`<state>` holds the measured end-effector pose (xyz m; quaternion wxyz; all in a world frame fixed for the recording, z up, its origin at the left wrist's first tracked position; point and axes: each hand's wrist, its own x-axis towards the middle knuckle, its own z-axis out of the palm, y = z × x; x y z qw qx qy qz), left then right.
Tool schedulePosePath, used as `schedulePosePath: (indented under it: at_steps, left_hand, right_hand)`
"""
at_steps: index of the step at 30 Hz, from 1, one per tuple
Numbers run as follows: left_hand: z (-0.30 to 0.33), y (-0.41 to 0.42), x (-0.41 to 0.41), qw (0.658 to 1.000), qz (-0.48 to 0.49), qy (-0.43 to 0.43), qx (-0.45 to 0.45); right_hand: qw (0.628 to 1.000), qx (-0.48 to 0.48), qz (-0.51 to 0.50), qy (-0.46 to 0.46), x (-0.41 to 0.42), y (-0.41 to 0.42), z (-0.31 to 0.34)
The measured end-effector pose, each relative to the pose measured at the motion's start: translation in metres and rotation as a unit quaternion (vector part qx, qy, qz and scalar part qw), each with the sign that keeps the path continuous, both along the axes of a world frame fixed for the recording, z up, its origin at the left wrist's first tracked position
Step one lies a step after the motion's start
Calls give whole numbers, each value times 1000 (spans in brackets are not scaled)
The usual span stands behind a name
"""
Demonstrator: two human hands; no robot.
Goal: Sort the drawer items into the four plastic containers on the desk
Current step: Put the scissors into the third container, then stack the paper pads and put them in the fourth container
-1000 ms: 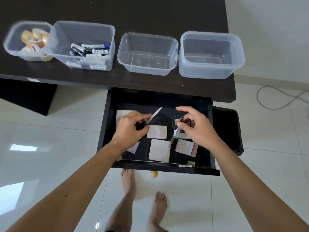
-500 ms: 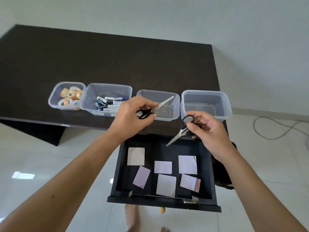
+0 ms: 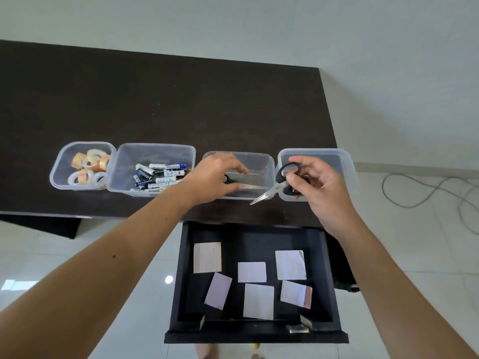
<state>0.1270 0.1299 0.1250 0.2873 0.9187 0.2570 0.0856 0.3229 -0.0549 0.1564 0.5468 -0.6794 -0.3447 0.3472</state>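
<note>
Four tubs point(image 3: 234, 154) in a row on the desk point(image 3: 155, 99): tape rolls point(image 3: 88, 168), batteries point(image 3: 160, 174), two nearly bare. Left hand point(image 3: 215, 177) inside the third tub, pinching scissors point(image 3: 246, 186) low over its floor. Right hand point(image 3: 318, 185) closed on a second pair point(image 3: 278, 186), blades out over the rim between the third and fourth tubs. Risk: blade tips catching the rim or nicking the left hand. Paper notes point(image 3: 251, 272) left in the drawer point(image 3: 334, 294) below.
</note>
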Motion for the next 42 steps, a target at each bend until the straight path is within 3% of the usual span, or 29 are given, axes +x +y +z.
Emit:
schedulePosePath:
  at_steps: [9,14,20,25,31,39,42]
  left_hand:
    - [26,-15,-63,959,161,-215,-88]
    - [5,-51,-95,955,159,-224,-112]
    - [-34,-89,-114,971,119,-162,-133]
    - [-75,-120,-113,975,69,-51,-204]
    - [-112,-157,-84,972,30,33,-230]
    - [-150,-198,-60,968,-14,138,-209]
    - [-163,-205,-59,969,-39,186,-155]
  right_hand:
    - [999,-33,-28,25,-35,57,-1]
    - [988,-97,20,-118,-49,77,-26]
    - [979,-79,9,-186,-48,68,-27]
    - [974,-12,17,-226,-51,45,-16]
    - [973,29,75,-216,-56,-16,-32]
    - [975,-88,133,-156,-34,-93,-102]
    - [969,-126,143,-158,-22,-114,-126]
